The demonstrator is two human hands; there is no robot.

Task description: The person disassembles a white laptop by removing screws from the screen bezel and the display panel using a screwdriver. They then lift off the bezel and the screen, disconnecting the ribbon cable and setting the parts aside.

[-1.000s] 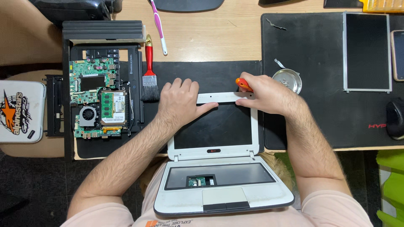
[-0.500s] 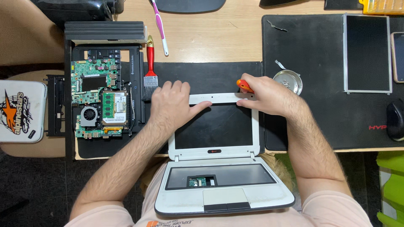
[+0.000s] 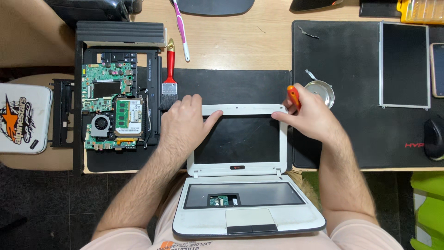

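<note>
The left hand (image 3: 182, 122) presses, fingers open, on the white laptop bezel (image 3: 240, 110); the right hand's (image 3: 309, 115) grip is closed around an orange screwdriver (image 3: 293, 96).

A light wooden desk (image 3: 240, 44) is carrying two black mats: a central mat (image 3: 245, 85) and a larger mat (image 3: 351, 65) at the right. A pink-and-white toothbrush (image 3: 181, 30) is lying directly on the bare wood, with a red-handled brush (image 3: 169, 76) reaching from wood onto the central mat. A bare display panel (image 3: 403, 65), a small metal dish (image 3: 320, 91) and a black mouse (image 3: 434, 139) are resting on the right mat.
</note>
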